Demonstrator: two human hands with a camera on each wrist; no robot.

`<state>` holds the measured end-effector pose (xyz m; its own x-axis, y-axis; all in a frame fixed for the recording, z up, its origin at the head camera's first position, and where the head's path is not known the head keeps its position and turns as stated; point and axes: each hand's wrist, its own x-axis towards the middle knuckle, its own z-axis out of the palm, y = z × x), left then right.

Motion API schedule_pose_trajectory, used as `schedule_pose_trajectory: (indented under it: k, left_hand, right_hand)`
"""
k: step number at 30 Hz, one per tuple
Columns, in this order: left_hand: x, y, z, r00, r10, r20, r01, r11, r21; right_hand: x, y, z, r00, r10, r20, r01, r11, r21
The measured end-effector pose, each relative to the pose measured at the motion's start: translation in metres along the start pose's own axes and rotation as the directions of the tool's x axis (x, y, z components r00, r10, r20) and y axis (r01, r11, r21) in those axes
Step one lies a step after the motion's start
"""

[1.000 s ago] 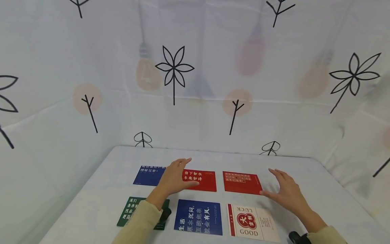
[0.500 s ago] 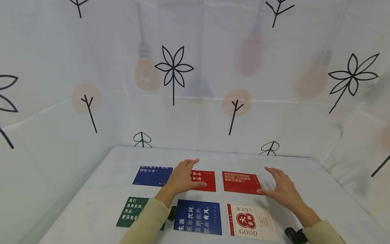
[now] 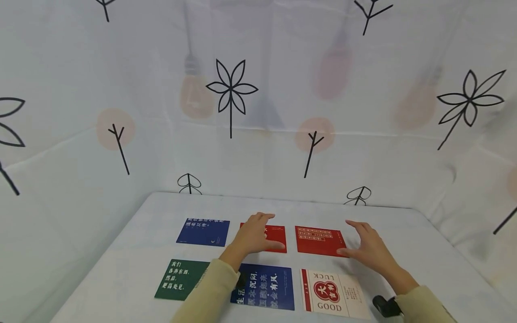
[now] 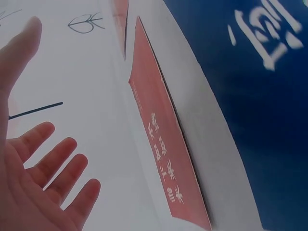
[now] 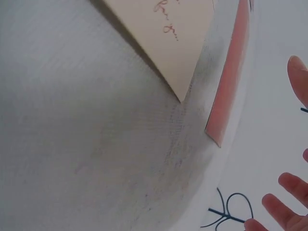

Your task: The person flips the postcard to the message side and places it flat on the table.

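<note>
My left hand hovers over the middle red card, hiding its left part in the head view; the thumb and fingers are spread and hold nothing. In the left wrist view that red card lies flat beside the fingers, with a blue card nearer the camera. My right hand is held above the table, thumb at the right edge of the right red card, fingers relaxed and nothing in them. The right wrist view shows a corner of the cream card and a red strip of card.
Six-card layout aside, the white table backs onto a patterned cloth. Front row: a green card, a blue card and a cream GOOD LUCK card. Another blue card lies at back left.
My left hand has moved right across the middle red card, uncovering the back-left blue card and more of the green one. The right hand has shifted slightly left. The cards lie where they were.
</note>
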<state>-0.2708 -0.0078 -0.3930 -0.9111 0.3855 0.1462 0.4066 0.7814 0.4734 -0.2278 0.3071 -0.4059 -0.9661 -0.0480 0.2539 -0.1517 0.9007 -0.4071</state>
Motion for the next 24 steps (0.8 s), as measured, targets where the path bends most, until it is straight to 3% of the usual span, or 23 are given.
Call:
schedule_pose_trajectory:
  k: [9,24]
  left_hand:
    - [0.005,0.012,0.006,1.0,0.021,0.005,-0.021,0.999,0.034]
    - [0.023,0.027,0.027,1.0,-0.007,0.022,0.008,0.999,-0.049]
  right_hand:
    - [0.007,-0.001,0.001,1.0,-0.015,0.005,0.015,1.0,0.017]
    - [0.017,0.004,0.003,0.999,0.002,0.051,-0.007,0.995,0.098]
